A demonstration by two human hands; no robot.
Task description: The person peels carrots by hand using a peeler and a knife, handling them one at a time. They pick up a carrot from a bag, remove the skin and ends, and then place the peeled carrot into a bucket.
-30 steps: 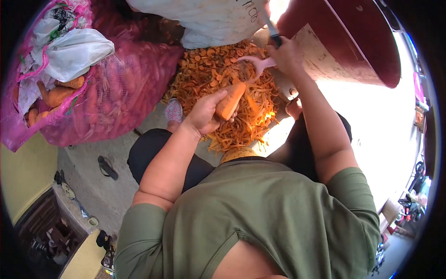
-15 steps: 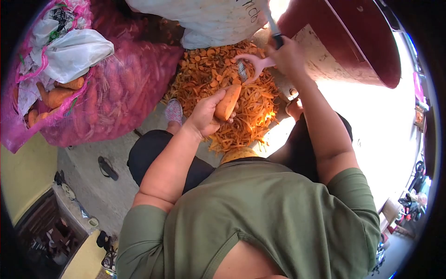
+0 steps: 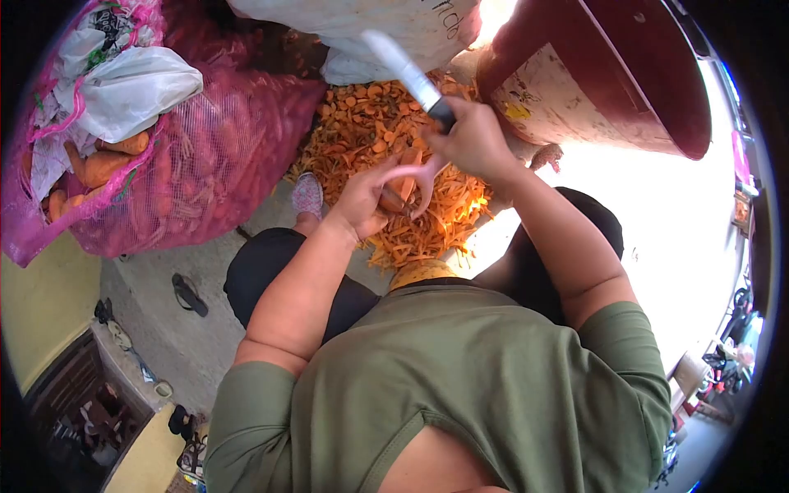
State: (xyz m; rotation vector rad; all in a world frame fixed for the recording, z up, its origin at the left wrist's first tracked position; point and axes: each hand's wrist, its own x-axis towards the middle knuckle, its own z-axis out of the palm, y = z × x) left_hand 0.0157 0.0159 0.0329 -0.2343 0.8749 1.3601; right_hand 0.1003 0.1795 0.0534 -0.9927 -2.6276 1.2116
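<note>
L hand (image 3: pixel 362 201) is closed round the carrot (image 3: pixel 404 182), held mid-air over the peel pile (image 3: pixel 370 123), prob so scraps drop there. R hand (image 3: pixel 474 140) grips the peeler (image 3: pixel 421 174), laid across the carrot, plus a knife (image 3: pixel 403 59) w/ blade pointing far-left, clear of the work. Carrot's long axis runs near-left to far-right, free end far-right; mostly hidden. Mesh sack (image 3: pixel 205 156) sits at left.

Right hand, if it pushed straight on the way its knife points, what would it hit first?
Most likely the white sack: the knife in the right hand aims over the carrot scraps at it, its tip overlapping it in the picture. Depth is unclear, so a gap may remain.
</note>
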